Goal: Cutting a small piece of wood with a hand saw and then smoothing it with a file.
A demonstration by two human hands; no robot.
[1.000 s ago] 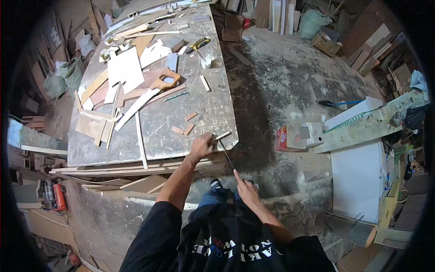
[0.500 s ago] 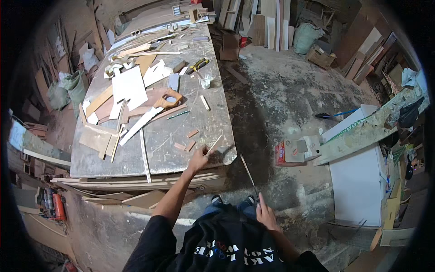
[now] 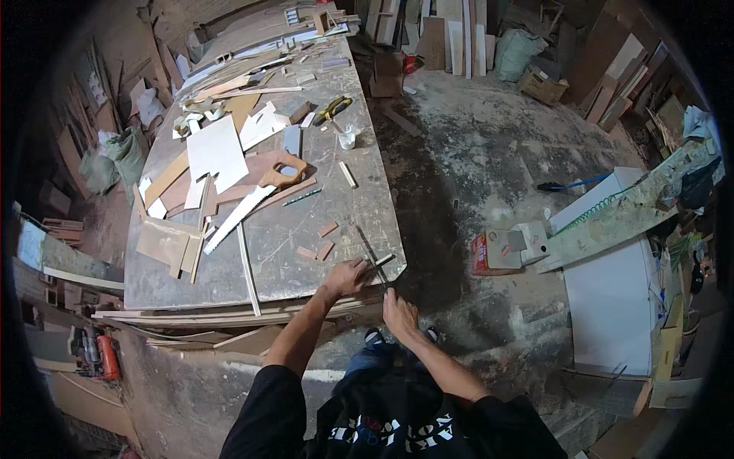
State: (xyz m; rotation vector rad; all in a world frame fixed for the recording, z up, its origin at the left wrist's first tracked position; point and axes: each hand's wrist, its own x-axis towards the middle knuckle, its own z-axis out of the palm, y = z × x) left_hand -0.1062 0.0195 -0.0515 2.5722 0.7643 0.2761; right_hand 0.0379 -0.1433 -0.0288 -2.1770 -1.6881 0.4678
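Near the front right corner of the workbench [image 3: 279, 264], my left hand [image 3: 348, 277] is closed on a short thin wooden strip [image 3: 384, 260], its end pointing toward the bench's right edge. My right hand [image 3: 401, 314] grips the handle of a long, narrow, dark tool that looks like a file [image 3: 370, 249]. Its blade slants away over the bench and crosses the strip beside my left fingers; whether the two touch is hard to tell. Several small reddish wood blocks [image 3: 326, 249] lie just beyond my left hand.
A handsaw [image 3: 283, 173] with a wooden handle, a drill bit [image 3: 302, 197], yellow-black pliers [image 3: 332, 111], a white cup [image 3: 348, 138] and wood offcuts [image 3: 216, 153] cover the bench. Right of it, a red-and-grey box [image 3: 501, 251] stands on the floor beside a long board [image 3: 612, 229].
My right hand has come up and left, bringing the file from beside the bench to across the strip. The strip in my left hand has turned from pointing away to pointing more rightward.
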